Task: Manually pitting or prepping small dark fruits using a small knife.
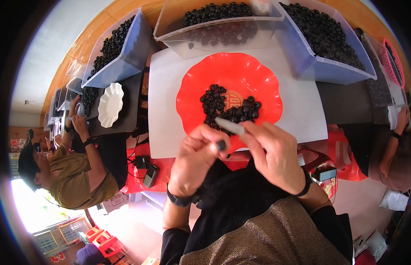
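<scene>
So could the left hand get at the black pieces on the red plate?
Probably yes: the left hand is close to the black pieces, though it holds a dark piece and a pale blade crosses in front.

The head-worn fisheye camera looks down from close above the left hand (194, 161), right hand (276, 154) and scalloped red tray (252, 75).

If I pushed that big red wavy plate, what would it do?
The red plate would probably slide, not roll, because it lies flat on the white surface. Its shiny look suggests smooth, fairly stiff plastic. The black pieces in it might roll about, being small and roundish.
</scene>
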A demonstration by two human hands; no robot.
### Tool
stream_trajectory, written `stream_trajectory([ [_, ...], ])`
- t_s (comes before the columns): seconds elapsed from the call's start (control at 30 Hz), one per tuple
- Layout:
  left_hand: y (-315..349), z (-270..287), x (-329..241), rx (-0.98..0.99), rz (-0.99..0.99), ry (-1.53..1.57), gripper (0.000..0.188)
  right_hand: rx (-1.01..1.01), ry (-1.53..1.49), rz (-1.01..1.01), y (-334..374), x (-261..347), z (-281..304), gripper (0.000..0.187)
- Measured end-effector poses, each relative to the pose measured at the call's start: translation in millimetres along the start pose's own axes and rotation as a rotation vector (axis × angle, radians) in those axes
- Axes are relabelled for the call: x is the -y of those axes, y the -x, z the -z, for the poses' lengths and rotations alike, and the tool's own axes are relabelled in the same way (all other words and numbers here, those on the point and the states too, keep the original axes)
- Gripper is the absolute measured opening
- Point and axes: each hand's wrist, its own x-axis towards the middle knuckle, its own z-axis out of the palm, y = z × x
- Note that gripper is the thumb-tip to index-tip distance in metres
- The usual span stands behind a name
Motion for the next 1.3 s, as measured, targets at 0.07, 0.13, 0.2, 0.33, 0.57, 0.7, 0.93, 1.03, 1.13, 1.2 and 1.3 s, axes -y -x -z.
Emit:
stream_trajectory([
  [0.07,7.3,-15.0,-2.3,0.061,0.032,-0.036,0.008,-0.066,-0.013,-0.011,-4.5,-8.1,-2.7,0.016],
  [0.13,0.8,-12.4,-5.0,0.013,0.004,-0.026,0.008,-0.055,-0.086,-0.058,-4.1,-3.0,4.4,0.016],
  [0.2,-3.0,-7.6,-7.0,-0.039,-0.019,-0.012,0.009,-0.053,-0.156,-0.105,-4.5,0.3,6.2,0.016],
  [0.33,-1.3,-3.9,-3.7,-0.055,-0.010,-0.002,0.009,-0.024,-0.219,-0.090,-1.4,2.6,7.6,0.016],
  [0.57,-2.9,-1.6,-2.0,-0.086,0.008,0.039,0.008,0.068,-0.186,-0.042,5.7,15.9,14.7,0.020],
  [0.7,-3.3,0.3,-1.2,-0.054,0.007,0.046,0.007,0.051,-0.139,0.005,8.3,13.8,11.8,0.022],
  [0.93,-3.4,1.4,1.6,-0.066,0.002,0.052,0.007,0.037,-0.089,0.027,9.5,10.8,9.3,0.023],
  [1.03,-4.3,0.8,1.8,-0.075,0.001,0.042,0.008,0.038,-0.069,0.036,7.8,10.4,8.8,0.023],
  [1.13,-2.7,-1.3,1.3,-0.096,-0.002,0.054,0.008,0.021,-0.072,0.019,6.8,10.8,7.4,0.021],
  [1.2,0.4,-5.9,1.5,0.043,0.011,-0.028,0.010,-0.020,0.045,-0.002,1.5,7.0,5.8,0.019],
  [1.3,1.0,-16.6,0.3,0.051,0.018,0.007,0.010,-0.039,-0.009,-0.039,-0.3,0.2,5.8,0.017],
])
